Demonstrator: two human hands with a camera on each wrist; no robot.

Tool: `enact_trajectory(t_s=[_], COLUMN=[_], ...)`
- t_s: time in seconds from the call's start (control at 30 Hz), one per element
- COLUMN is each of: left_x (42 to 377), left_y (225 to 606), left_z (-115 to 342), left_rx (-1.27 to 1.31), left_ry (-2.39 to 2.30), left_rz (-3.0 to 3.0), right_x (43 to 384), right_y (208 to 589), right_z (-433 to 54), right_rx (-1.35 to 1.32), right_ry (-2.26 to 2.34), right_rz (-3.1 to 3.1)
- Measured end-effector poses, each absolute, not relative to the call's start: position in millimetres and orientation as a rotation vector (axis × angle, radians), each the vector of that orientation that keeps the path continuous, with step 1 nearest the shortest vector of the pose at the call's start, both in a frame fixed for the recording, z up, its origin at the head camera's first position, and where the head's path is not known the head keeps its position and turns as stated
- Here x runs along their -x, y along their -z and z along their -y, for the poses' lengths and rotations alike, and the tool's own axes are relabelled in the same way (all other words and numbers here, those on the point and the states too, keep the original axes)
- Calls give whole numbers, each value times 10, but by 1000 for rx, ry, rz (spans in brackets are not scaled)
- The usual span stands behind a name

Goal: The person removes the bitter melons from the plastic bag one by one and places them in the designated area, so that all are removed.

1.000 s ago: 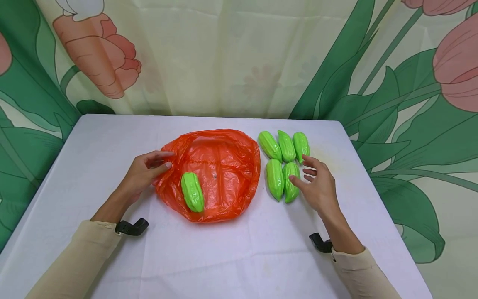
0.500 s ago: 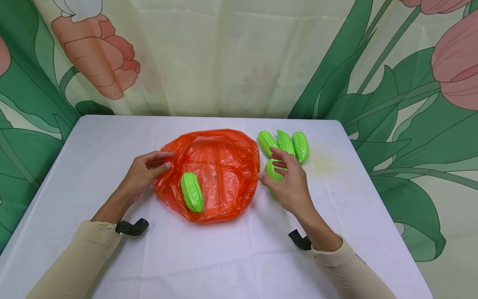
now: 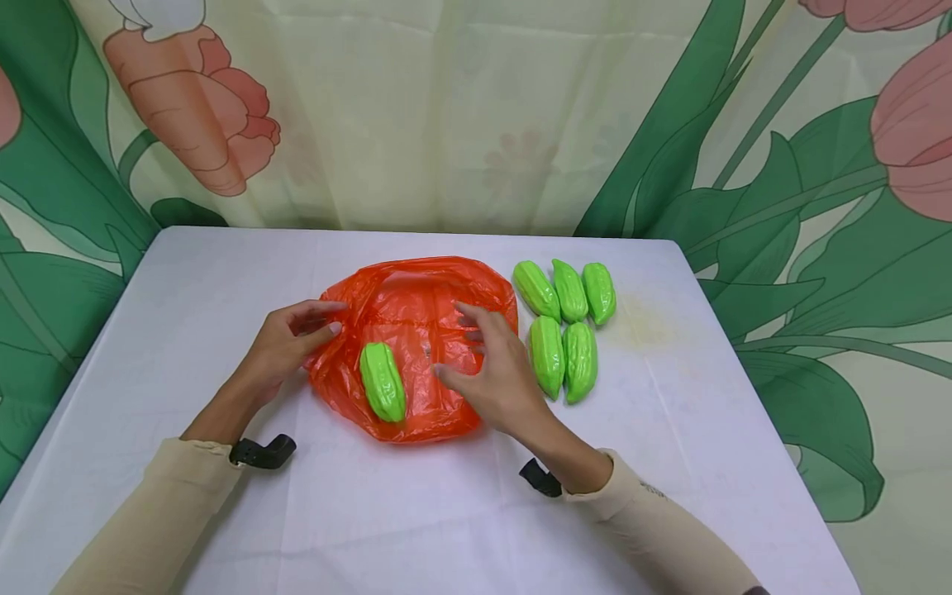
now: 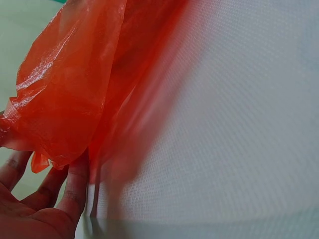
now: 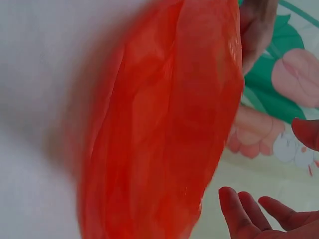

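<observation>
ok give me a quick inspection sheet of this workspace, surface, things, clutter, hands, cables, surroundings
surface: table under a white cloth, faint yellowish stain near the right edge.
job's things: orange plastic bag lying spread out; one green gourd on it; five green gourds grouped on the cloth to its right.
clutter: nothing seen.
hands: left hand holds the bag's left edge; right hand is open above the bag, holding nothing.
cables: nothing seen; a black wrist mount on each forearm.
surroundings: floral curtain with tulips and green leaves behind the table.
</observation>
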State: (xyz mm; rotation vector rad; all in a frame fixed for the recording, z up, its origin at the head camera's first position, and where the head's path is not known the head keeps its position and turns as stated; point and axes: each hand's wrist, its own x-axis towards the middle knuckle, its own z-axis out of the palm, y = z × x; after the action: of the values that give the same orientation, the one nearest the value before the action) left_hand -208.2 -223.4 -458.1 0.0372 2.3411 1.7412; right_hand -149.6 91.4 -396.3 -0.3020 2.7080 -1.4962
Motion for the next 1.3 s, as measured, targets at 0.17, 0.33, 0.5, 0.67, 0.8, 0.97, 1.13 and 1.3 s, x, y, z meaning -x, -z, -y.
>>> enact_trajectory(t_s=[0.17, 0.33, 0.5, 0.67, 0.8, 0.97, 1.13, 1.3], left_x=[2085, 2082, 2078, 2078, 2075, 2067, 2063, 2066], left_y=[4571, 4574, 4579, 4576, 4572, 4574, 4579, 4595], left_z=[2237, 2249, 2254, 2247, 2239, 2239, 2240, 2239], left_rx=[-36, -38, -39, -44, -44, -35, -30, -34], left_ry=[-1748, -1742, -1737, -1732, -1731, -1732, -1734, -1735], left_rz=[-2339, -2350, -2353, -2353, -2354, -2347, -2349, -2355], right_x=[1474, 1468, 1486, 1511, 1521, 1521, 1520, 1530], right_y=[4019, 4076, 4158, 4239, 4275, 4312, 4351, 4374], right_z=[-686, -496, -354, -269, -233, -204, -196, -209], right_rx=[366, 389, 393, 427, 430, 408, 421, 429], right_ry=[1439, 1367, 1289, 1223, 1192, 1147, 1107, 1096], right_rz=[-2677, -2627, -2612, -2616, -2619, -2611, -2625, -2625])
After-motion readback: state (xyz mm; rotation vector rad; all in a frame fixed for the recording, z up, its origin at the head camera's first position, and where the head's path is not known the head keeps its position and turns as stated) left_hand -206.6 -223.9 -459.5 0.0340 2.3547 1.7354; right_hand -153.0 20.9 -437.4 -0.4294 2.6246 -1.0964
